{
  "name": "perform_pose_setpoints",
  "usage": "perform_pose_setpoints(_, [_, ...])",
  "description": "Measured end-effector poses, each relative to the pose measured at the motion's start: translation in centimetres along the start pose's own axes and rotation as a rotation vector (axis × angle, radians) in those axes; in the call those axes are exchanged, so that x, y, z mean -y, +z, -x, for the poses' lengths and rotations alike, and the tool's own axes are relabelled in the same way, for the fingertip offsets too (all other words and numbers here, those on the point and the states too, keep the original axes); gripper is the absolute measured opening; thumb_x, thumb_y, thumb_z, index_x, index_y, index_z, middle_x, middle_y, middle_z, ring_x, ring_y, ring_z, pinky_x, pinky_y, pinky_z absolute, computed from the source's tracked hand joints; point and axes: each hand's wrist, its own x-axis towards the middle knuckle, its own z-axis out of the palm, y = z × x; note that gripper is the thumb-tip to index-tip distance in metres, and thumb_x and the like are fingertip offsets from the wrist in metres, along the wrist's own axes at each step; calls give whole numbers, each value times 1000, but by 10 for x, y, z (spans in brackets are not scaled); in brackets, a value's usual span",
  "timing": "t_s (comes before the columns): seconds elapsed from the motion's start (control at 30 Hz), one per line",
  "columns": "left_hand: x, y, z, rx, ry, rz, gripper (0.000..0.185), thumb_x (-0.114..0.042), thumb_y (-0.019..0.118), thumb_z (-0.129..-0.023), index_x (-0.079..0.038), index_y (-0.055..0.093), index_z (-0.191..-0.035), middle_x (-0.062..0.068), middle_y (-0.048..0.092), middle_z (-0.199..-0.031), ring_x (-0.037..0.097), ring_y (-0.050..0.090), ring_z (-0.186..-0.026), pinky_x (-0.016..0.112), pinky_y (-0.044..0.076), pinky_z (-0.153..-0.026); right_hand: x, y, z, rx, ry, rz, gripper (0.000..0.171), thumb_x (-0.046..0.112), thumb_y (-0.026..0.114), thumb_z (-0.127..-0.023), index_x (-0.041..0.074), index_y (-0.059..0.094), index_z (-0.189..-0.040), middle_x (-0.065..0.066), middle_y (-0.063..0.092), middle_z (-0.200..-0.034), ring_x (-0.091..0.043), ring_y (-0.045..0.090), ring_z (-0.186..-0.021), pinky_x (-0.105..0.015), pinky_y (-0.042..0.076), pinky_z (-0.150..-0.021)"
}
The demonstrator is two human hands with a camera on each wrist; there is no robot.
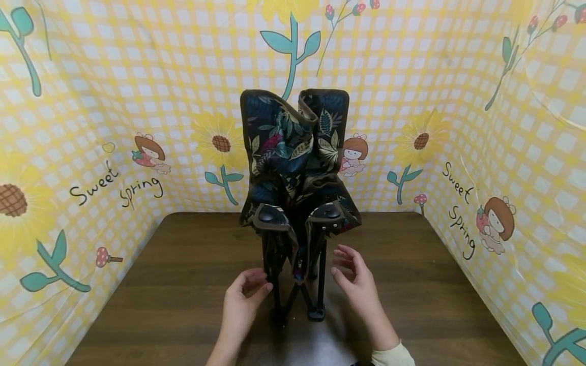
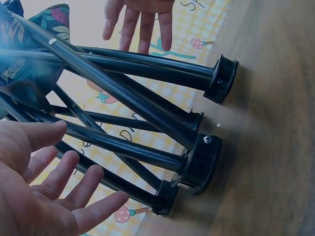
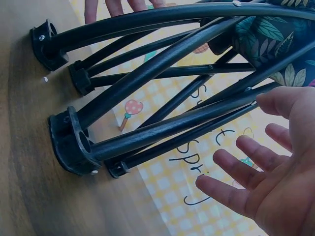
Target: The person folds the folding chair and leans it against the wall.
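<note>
A partly folded camping chair [image 1: 274, 162] stands upright on the table, with dark leaf-print fabric bunched into creases. Its black tube legs [image 2: 128, 103] cross beneath the seat and end in plastic feet [image 3: 71, 142]. My left hand [image 1: 242, 300] is beside the chair's left legs, thumb and fingers apart and relaxed. On the other side my right hand [image 1: 359, 284] is spread next to the right legs, a small gap away in the head view. Both palms face the chair, and neither hand grips anything. The rear legs are largely hidden behind the front ones in the head view.
The brown wooden table [image 1: 183, 295] carries the chair. A yellow checked backdrop [image 1: 183, 76] with printed flowers and lettering rises behind the table and along both sides.
</note>
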Motion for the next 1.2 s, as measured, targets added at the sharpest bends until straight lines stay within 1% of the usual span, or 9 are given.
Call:
perform_pose_setpoints(0.17, [4, 3, 0, 11, 27, 25, 34, -5, 81, -87, -10, 69, -118, 7, 73, -111, 27, 69, -107, 23, 58, -87, -4, 3, 0, 17, 32, -26, 47, 12, 70, -98, 19, 54, -141, -12, 62, -138, -33, 63, -123, -29, 56, -94])
perform_pose_setpoints(0.33, [5, 4, 1, 16, 40, 13, 32, -7, 81, -88, -7, 70, -118, 7, 74, -111, 26, 71, -106, 22, 57, -87, -9, 7, 0, 29, 59, -47, 44, 11, 69, -98, 15, 56, -140, -12, 64, -135, -32, 64, -121, -28, 56, -93])
perform_pose_setpoints(0.6, [8, 9, 1, 47, -21, 84, 34, -3, 78, -89, -6, 69, -121, 12, 73, -115, 27, 71, -108, 20, 57, -88, -14, 10, 0, 64, 102, -84, 41, 10, 68, -99, 14, 57, -139, -11, 65, -131, -32, 63, -120, -25, 54, -95])
perform_pose_setpoints(0.7, [10, 11, 0, 48, -24, 99, 35, 0, 78, -88, -6, 69, -121, 13, 73, -114, 28, 72, -107, 20, 57, -86, -15, 11, -1, 70, 122, -88, 39, 8, 66, -99, 13, 58, -137, -12, 65, -128, -32, 63, -118, -26, 56, -91])
perform_pose_setpoints(0.83, [12, 13, -1, 47, -26, 108, 35, 1, 78, -88, -5, 70, -121, 14, 73, -114, 27, 72, -105, 20, 58, -85, -17, 13, -1, 77, 151, -136, 36, 3, 64, -99, 10, 59, -134, -14, 64, -126, -33, 64, -114, -32, 61, -84])
perform_pose_setpoints(0.93, [13, 14, -1, 48, -36, 111, 34, 1, 77, -88, -5, 70, -121, 14, 72, -114, 25, 72, -105, 20, 58, -85, -17, 14, -1, 79, 172, -172, 35, 0, 63, -98, 8, 59, -132, -16, 62, -124, -31, 65, -111, -34, 63, -79])
perform_pose_setpoints(1.07, [16, 16, -1, 51, -48, 119, 34, 0, 77, -89, -5, 70, -121, 14, 71, -113, 22, 72, -102, 21, 58, -85, -18, 15, 0, 75, 184, -185, 34, -3, 62, -97, 5, 59, -129, -18, 62, -121, -27, 66, -106, -31, 62, -75])
perform_pose_setpoints(1.2, [17, 17, -1, 56, -48, 127, 33, 0, 77, -89, -4, 70, -121, 15, 71, -113, 21, 72, -99, 22, 58, -84, -21, 17, 0, 73, 190, -187, 32, -5, 62, -96, 2, 59, -127, -19, 62, -118, -23, 67, -101, -31, 62, -73])
